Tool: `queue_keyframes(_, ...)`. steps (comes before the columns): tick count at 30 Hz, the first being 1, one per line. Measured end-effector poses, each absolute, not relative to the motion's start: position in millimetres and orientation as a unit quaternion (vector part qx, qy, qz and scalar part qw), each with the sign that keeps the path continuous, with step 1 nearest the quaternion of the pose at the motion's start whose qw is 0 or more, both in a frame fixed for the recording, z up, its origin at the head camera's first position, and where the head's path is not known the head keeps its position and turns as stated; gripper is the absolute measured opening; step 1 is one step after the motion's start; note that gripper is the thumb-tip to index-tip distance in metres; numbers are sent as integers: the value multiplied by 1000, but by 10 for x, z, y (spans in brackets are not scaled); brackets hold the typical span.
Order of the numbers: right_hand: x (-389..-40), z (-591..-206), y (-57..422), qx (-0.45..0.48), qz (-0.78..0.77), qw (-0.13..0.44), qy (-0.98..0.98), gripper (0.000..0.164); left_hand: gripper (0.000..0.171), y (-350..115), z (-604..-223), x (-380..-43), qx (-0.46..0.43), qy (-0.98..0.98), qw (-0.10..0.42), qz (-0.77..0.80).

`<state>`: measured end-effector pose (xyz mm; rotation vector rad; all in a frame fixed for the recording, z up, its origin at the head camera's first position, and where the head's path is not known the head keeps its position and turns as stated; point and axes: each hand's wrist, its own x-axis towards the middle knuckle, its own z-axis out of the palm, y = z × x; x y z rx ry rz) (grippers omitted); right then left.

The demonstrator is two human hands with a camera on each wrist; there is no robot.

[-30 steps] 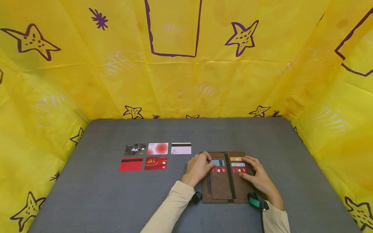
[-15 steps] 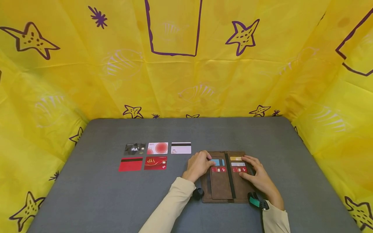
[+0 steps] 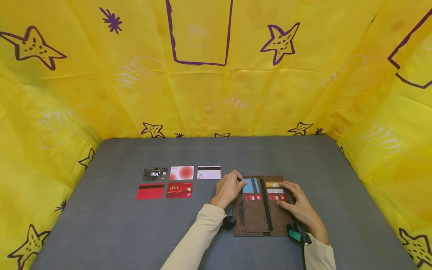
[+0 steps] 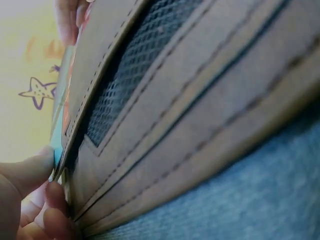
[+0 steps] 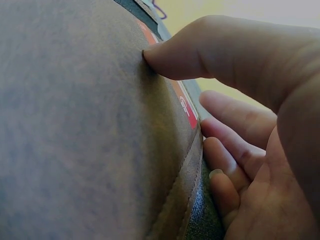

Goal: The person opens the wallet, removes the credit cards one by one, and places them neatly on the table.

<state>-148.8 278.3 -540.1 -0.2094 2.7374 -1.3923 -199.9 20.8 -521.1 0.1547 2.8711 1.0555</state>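
Where the left hand point(image 3: 227, 190) meets the open wallet point(image 3: 281, 219), thumb and fingers pinch the blue card point(image 3: 249, 185) at the upper corner of the inner flap point(image 3: 256, 215); whether they catch the flap's leather too is hard to tell. Opposite, the right hand point(image 3: 300, 204) rests with its thumb on the leather and fingertips along the outer edge, a gap between. The card looks light, thin, fairly stiff and probably slick, best held by its exposed side edge. Its lower part is hidden, and the left wrist view shows only a sliver. The wallet, right of the worktop's point(image 3: 111, 232) middle, seems soft and bendable. Left of it, five loose cards point(image 3: 179, 190) lie well short of the far edge, their small print unreadable. The worktop's near edge is out of frame.
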Motion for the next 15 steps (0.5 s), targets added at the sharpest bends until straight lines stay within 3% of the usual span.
queue_keyframes(9, -1474, -5383, 2778, -65, -450, 37, 890, 60, 37, 183, -5186, -2013, 80, 932, 74, 346)
queue_keyframes(15, -1483, -5381, 2772, -63, -454, 39, 888, 60, 34, 180, -5202, -2040, 77, 929, 68, 355)
